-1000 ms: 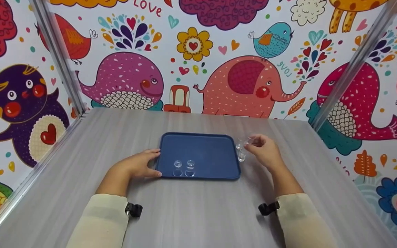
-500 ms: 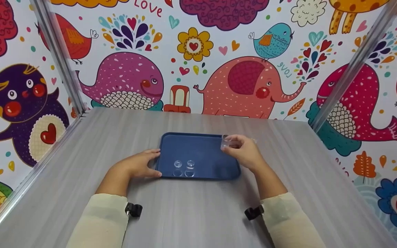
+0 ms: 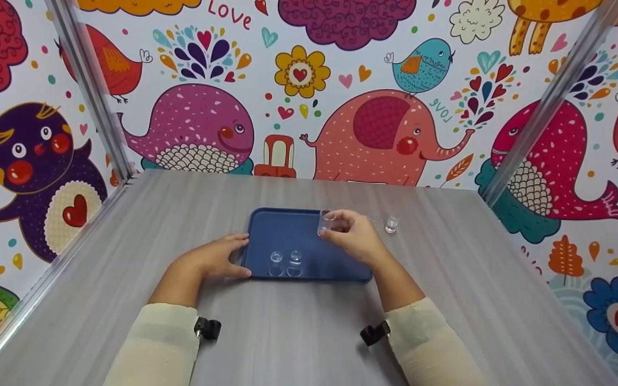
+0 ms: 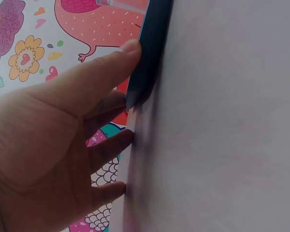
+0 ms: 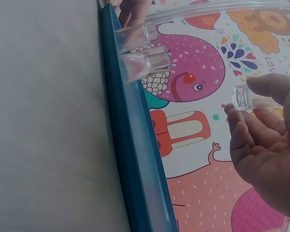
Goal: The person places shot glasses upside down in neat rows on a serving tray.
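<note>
In the head view my left hand [image 3: 213,257] lies at the left side of a blue tray [image 3: 309,276], fingers spread and thumb near the front corner. The thumb touches the tray's rim [image 4: 147,63] in the left wrist view. My right hand [image 3: 356,236] holds a small clear shot glass [image 3: 326,223] between thumb and fingers, above the tray's right half. Two more shot glasses, one left [image 3: 276,262] and one right [image 3: 295,262], stand side by side near the tray's front; they seem rim-down. The held glass [image 5: 241,98] is apart from the tray.
One clear shot glass [image 3: 392,224] stands upright on the grey table [image 3: 287,332], right of the tray. Another faint glass edge shows beside my right hand, mostly hidden. Patterned wall panels [image 3: 191,128] and metal posts [image 3: 534,118] enclose the table.
My right hand has brought a shot glass from the table right of the tray leftward over the tray. My left hand has stayed at the tray's left edge.
</note>
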Available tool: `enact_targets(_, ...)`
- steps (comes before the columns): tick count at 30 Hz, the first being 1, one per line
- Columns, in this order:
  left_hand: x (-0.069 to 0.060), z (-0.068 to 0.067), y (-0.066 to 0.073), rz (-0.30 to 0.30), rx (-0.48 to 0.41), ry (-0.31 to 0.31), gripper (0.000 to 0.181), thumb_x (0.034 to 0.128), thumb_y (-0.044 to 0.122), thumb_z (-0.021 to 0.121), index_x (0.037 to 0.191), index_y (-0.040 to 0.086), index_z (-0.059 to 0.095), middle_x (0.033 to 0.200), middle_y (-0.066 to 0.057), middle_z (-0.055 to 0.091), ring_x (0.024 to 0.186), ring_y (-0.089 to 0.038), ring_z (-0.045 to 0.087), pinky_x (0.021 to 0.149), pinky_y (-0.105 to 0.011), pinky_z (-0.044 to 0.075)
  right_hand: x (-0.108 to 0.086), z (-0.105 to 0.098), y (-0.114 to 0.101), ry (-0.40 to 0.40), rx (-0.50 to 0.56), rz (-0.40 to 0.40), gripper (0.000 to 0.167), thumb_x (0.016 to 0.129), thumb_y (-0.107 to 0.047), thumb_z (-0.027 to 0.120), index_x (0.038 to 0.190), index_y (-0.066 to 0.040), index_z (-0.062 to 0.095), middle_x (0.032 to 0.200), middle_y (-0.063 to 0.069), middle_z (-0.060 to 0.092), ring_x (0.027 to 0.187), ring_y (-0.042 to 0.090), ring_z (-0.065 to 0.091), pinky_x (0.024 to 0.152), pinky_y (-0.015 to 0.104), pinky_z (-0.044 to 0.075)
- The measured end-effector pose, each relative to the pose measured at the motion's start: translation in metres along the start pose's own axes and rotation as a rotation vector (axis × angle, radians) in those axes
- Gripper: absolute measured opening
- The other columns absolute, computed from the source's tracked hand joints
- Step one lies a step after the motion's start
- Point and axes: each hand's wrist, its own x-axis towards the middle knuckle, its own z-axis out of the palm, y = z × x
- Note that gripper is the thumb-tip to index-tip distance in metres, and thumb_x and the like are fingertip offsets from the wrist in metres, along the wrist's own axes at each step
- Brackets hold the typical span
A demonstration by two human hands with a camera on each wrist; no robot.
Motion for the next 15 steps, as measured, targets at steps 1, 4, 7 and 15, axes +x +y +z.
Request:
enact_targets(1,0.0,0.0,0.0,0.001,-0.002,0.0,0.089,0.0918,0.036,0.086,0.162,0.002,0.043,0.176,-0.011,0.035,0.164,-0.042,0.03,0.133,-0.06,0.027,0.0,0.0,0.001,-0.004,-0.006,-0.004,0.029,0.09,-0.018,0.086,0.118,-0.013,0.076,0.102,0.005,0.082,0.092,0.019,0.072,0.078,0.026,0.06)
enact_targets(4,0.0,0.0,0.0,0.008,-0.006,-0.003,0.09,0.0918,0.036,0.086,0.162,0.001,0.043,0.176,-0.012,0.035,0.164,-0.042,0.03,0.133,-0.06,0.027,-0.001,0.0,0.004,-0.014,-0.021,-0.015,0.029,0.091,-0.018,0.085,0.119,-0.013,0.076,0.101,0.006,0.079,0.09,0.019,0.07,0.077,0.026,0.06)
enact_targets(7,0.0,-0.001,0.0,0.009,-0.008,-0.008,0.09,0.0921,0.037,0.085,0.163,0.001,0.043,0.176,-0.012,0.034,0.164,-0.041,0.03,0.133,-0.06,0.027,-0.002,0.0,0.006,-0.017,-0.041,-0.035,0.029,0.091,-0.019,0.086,0.118,-0.014,0.077,0.099,0.006,0.075,0.089,0.019,0.066,0.076,0.026,0.059)
enact_targets(15,-0.001,0.0,-0.001,-0.004,-0.002,-0.006,0.09,0.092,0.038,0.085,0.163,0.003,0.043,0.176,-0.011,0.034,0.164,-0.041,0.03,0.133,-0.06,0.027,-0.002,0.002,0.011,-0.017,-0.062,-0.031,0.03,0.092,-0.022,0.087,0.119,-0.013,0.08,0.091,0.004,0.067,0.085,0.019,0.059,0.068,0.022,0.05)
